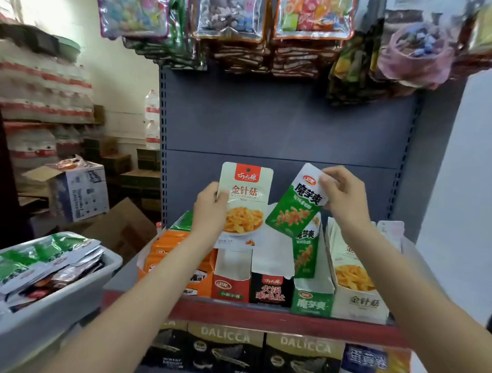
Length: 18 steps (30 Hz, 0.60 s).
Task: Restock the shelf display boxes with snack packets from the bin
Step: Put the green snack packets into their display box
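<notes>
The red-edged shelf (262, 316) is carrying a row of open display boxes: orange (178, 256), red (230, 278), black (270, 290), green (312, 300) and cream (358, 299), standing side by side.

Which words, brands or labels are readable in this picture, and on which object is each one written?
"金针菇": cream packet held by the left hand.
"魔芋爽": green packet in the right hand.
"魔芋爽": green display box.
"金针菇": cream display box.
"火锅素毛肚": black display box.
"DALICCA": two dark boxes on the lower shelf.
"蛋黄卷": blue box.
Brand logos, small print, bin packets: too blurred.
</notes>
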Available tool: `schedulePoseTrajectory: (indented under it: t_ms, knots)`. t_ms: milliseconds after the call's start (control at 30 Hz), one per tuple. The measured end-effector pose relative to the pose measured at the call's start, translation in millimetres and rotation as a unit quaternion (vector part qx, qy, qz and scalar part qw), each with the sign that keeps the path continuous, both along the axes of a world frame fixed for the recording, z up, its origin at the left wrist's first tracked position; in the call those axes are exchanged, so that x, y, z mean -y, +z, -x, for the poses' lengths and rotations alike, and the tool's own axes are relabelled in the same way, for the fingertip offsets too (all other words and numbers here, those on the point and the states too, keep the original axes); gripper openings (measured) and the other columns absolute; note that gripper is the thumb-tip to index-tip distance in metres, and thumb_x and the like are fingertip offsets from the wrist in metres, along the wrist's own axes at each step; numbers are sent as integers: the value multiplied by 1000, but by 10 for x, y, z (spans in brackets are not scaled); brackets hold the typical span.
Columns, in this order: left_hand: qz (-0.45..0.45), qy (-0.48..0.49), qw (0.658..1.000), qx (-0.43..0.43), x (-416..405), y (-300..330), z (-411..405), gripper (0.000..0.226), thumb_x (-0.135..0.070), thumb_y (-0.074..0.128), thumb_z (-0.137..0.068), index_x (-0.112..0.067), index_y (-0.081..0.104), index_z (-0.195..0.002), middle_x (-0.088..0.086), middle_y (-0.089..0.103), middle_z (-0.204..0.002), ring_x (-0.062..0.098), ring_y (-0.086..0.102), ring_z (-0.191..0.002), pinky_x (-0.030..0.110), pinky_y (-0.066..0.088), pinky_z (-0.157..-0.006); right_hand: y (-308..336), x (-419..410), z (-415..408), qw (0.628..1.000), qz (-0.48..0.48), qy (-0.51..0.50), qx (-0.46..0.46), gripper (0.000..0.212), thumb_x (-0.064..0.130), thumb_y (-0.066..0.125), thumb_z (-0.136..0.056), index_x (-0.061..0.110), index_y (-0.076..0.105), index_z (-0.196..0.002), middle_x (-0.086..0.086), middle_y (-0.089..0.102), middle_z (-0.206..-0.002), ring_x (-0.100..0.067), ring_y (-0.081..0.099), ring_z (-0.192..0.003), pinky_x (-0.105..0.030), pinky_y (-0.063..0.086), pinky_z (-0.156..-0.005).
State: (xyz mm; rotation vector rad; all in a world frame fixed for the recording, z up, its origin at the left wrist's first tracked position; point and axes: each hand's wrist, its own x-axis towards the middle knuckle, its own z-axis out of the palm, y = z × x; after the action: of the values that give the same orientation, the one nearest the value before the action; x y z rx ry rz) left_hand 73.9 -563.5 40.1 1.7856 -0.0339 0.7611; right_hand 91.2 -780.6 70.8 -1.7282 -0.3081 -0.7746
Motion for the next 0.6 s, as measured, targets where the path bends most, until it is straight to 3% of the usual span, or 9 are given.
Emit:
schedulePoseTrajectory:
  t_ms: [133, 233, 433, 500, 600]
  knots:
    - [31, -24, 999, 0, 292, 1, -105, 16, -13, 38, -100, -11, 54, -100, -6, 61, -94, 8, 57, -85, 22, 48, -68, 52, 283, -70, 997, 37, -53, 30, 12, 16, 50, -94, 16, 59, -87, 12, 59, -71, -10, 50, -63, -23, 38, -56]
    - [49, -38, 998, 1, 429, -26, -163, 17, -12, 38, -100, -11, 55, -100, -11, 60, -87, 7, 56, -83, 26, 49, -73, 55, 378, -153, 991, 84, -95, 40, 11, 18, 50, -96, 18, 58, -89, 12, 59, -74, -11, 52, -68, -29, 38, -62]
    - [25, -36, 999, -10, 565, -20, -259, 22, -15, 36, -101, -9, 56, -109, 1, 64, -107, 15, 60, -98, 24, 50, -73, -11, 342, -379, 974, 201, -99, 34, 12, 21, 50, -97, 19, 62, -97, 2, 67, -86, -23, 58, -76, -37, 48, -69]
    - [25, -37, 999, -16, 581, -25, -292, 22, -16, 37, -101, -10, 57, -108, 2, 65, -109, 16, 61, -99, 30, 52, -80, -41, 318, -452, 961, 255, -104, 21, 13, 22, 52, -96, 20, 64, -100, 0, 69, -90, -23, 61, -82, -38, 50, -71]
    - [27, -37, 999, -20, 597, -42, -318, 20, -16, 37, -101, -10, 56, -105, 2, 65, -107, 16, 60, -97, 29, 51, -78, -97, 313, -571, 930, 353, -99, -25, 14, 20, 57, -93, 20, 70, -98, 2, 69, -100, -20, 62, -92, -36, 51, -78]
